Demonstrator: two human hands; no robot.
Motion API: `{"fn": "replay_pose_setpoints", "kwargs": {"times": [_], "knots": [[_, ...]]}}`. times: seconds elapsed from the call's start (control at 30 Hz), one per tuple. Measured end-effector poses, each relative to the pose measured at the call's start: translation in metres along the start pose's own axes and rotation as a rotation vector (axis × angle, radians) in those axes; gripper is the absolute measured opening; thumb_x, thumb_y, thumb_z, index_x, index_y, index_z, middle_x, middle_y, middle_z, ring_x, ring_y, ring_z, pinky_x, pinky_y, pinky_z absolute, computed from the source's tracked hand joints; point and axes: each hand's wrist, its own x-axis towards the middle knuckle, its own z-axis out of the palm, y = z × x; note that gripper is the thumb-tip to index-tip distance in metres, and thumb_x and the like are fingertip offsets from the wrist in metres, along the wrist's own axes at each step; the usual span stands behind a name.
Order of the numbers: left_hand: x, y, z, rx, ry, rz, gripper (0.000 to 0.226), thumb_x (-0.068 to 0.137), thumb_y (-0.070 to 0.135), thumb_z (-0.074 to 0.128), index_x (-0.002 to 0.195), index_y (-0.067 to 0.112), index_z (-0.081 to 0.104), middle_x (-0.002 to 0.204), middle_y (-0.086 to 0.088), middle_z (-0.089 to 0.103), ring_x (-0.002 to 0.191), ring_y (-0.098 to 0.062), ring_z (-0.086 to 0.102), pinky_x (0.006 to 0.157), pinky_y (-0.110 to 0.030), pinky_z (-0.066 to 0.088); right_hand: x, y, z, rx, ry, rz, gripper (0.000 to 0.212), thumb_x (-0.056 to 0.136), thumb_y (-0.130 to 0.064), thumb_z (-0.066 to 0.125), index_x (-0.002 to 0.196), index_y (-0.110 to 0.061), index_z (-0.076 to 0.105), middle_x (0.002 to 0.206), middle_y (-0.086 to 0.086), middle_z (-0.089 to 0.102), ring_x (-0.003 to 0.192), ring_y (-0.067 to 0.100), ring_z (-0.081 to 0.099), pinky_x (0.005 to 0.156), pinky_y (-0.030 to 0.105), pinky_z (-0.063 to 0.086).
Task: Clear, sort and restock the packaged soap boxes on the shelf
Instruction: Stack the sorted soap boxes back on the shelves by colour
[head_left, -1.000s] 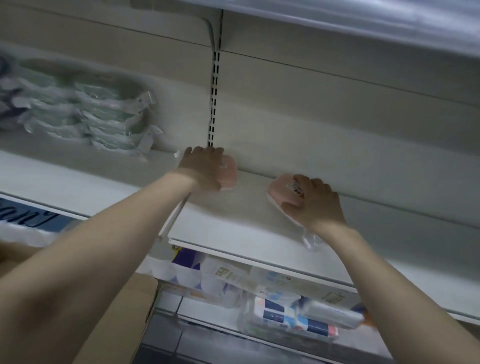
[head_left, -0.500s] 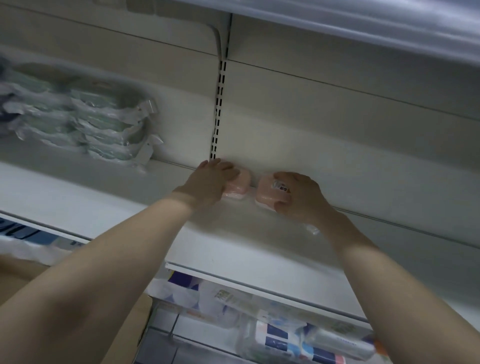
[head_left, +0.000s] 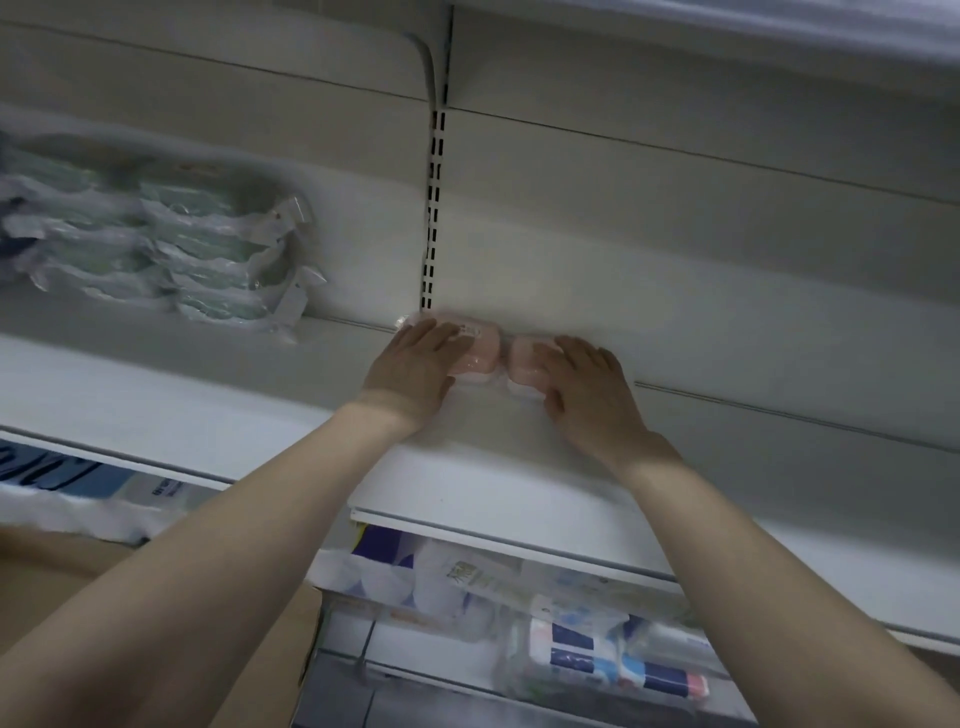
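— What carries everything?
— A white shelf (head_left: 493, 467), with a stack of greenish packets (head_left: 171, 249) towards its back left.
— And the hands?
— The left hand (head_left: 415, 364) lies flat, fingers straight, on the left soap box (head_left: 480, 348). The right hand (head_left: 587, 389) rests with spread, relaxed fingers on the right soap box (head_left: 524, 364).
— Where are the boxes?
— Side by side at the shelf's back edge.

Pale back panel (head_left: 675, 234), black-slotted upright (head_left: 435, 208)
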Motion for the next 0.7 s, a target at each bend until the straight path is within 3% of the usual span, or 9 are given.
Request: {"fn": "replay_pose_setpoints", "kwargs": {"times": [0.17,0.27,0.4,0.7], "knots": [[-0.023,0.02,-0.027,0.012,0.015,0.069,0.05,0.077,0.013,0.074,0.125,0.009,0.062,0.126,-0.016,0.061,0.116,-0.039,0.057,0.1,-0.047,0.043,-0.033,-0.017,-0.031,-0.027,0.04,-0.01,0.053,0.084,-0.033,0.039,0.128,-0.011,0.059,0.125,0.015,0.061,0.113,0.036,0.058,0.097,0.046,0.043],[-0.042,0.04,-0.048,0.045,0.043,0.083,0.046,0.075,0.019,0.077,0.119,0.013,0.065,0.119,-0.013,0.065,0.109,-0.037,0.06,0.091,-0.043,0.05,-0.061,-0.028,-0.049,-0.094,0.081,-0.019,0.05,0.086,-0.034,0.044,0.127,-0.01,0.06,0.122,0.015,0.062,0.109,0.036,0.059,0.095,0.044,0.044],[-0.072,0.072,-0.073,0.021,0.061,0.131,0.039,0.084,0.028,0.064,0.121,0.016,0.063,0.119,-0.012,0.063,0.109,-0.038,0.057,0.084,-0.047,0.053,-0.113,-0.042,-0.073,-0.163,0.142,0.01,0.05,0.086,-0.035,0.049,0.129,-0.01,0.059,0.121,0.015,0.062,0.11,0.035,0.058,0.096,0.043,0.042],[-0.134,0.158,-0.064,-0.132,0.104,0.251,0.035,0.087,0.029,0.065,0.119,0.014,0.065,0.118,-0.008,0.063,0.109,-0.033,0.056,0.092,-0.041,0.046,-0.252,-0.039,-0.097,-0.194,0.095,0.093,0.047,0.095,-0.035,0.049,0.135,-0.01,0.054,0.129,0.013,0.059,0.12,0.035,0.053,0.103,0.046,0.039]]}}
